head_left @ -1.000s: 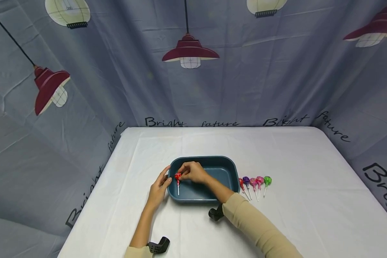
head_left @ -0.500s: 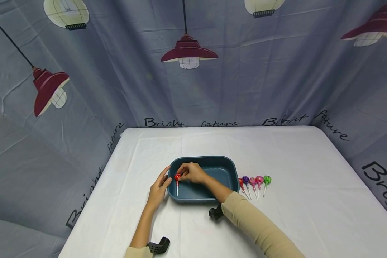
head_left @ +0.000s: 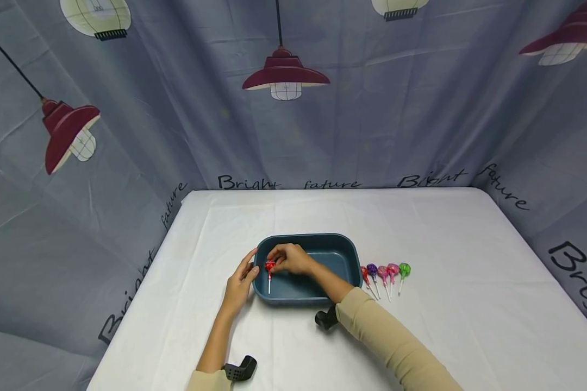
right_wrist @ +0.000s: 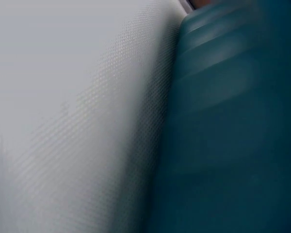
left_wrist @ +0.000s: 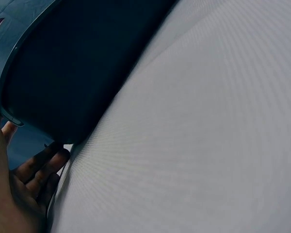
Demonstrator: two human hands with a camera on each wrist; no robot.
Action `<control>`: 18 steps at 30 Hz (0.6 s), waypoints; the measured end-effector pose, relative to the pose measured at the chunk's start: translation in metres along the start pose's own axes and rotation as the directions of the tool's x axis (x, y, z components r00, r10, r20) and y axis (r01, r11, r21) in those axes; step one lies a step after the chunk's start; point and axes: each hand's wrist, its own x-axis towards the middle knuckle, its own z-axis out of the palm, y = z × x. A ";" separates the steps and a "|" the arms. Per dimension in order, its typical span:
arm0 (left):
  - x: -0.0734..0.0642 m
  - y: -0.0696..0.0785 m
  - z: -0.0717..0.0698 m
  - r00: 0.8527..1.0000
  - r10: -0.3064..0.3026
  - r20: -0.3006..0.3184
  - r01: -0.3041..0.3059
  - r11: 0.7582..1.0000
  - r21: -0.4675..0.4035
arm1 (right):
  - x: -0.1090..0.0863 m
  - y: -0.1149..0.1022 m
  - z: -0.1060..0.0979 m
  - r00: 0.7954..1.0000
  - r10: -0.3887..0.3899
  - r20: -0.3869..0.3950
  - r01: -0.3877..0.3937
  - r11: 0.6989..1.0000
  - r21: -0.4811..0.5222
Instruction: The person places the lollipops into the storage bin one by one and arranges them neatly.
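In the head view, my right hand (head_left: pixel 294 259) reaches into a dark teal rectangular tray (head_left: pixel 342 296) and pinches the head of a red lollipop (head_left: pixel 269 266). Its white stick points toward me, at the tray's left end. My left hand (head_left: pixel 237 288) touches the outside of that same end, fingers extended along the wall and thumb by the rim. The left wrist view has the left hand (left_wrist: pixel 31 179) at the tray's corner (left_wrist: pixel 63 73), fingers loosely spread. Only the tray's outer wall (right_wrist: pixel 218 136) fills much of the right wrist view; the lollipop is hidden there.
Right of the tray several lollipops lie in a row: a red one (head_left: pixel 364 275), a purple one (head_left: pixel 372 270), pink ones (head_left: pixel 383 272) and a green one (head_left: pixel 404 270). White cloth (head_left: pixel 450 326) covers the table. Behind hangs a grey-blue curtain (head_left: pixel 352 136) with printed lamps.
Almost nothing differs. The right hand still pinches the red lollipop at the tray's left end, with only tiny shifts; the head view has tilted slightly.
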 end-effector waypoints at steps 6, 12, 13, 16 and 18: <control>0.003 -0.009 0.000 1.000 -0.007 0.002 0.007 1.000 -0.002 | 0.001 0.000 0.000 1.000 0.000 0.000 0.000 0.999 -0.037; 0.011 -0.036 0.003 1.000 -0.017 -0.022 0.017 1.000 -0.006 | 0.001 0.000 0.001 1.000 -0.019 -0.005 0.019 0.996 -0.086; 0.011 -0.037 0.003 0.999 -0.019 -0.026 0.018 1.000 -0.004 | 0.001 -0.001 0.002 1.000 -0.026 -0.006 0.025 0.995 -0.092; 0.011 -0.039 0.004 0.999 -0.018 -0.031 0.019 1.000 0.004 | 0.001 -0.001 0.002 0.999 -0.035 -0.009 0.034 0.994 -0.100; 0.011 -0.039 0.004 0.999 -0.016 -0.029 0.016 1.000 0.007 | 0.001 -0.002 0.002 0.999 -0.033 -0.004 0.033 0.994 -0.101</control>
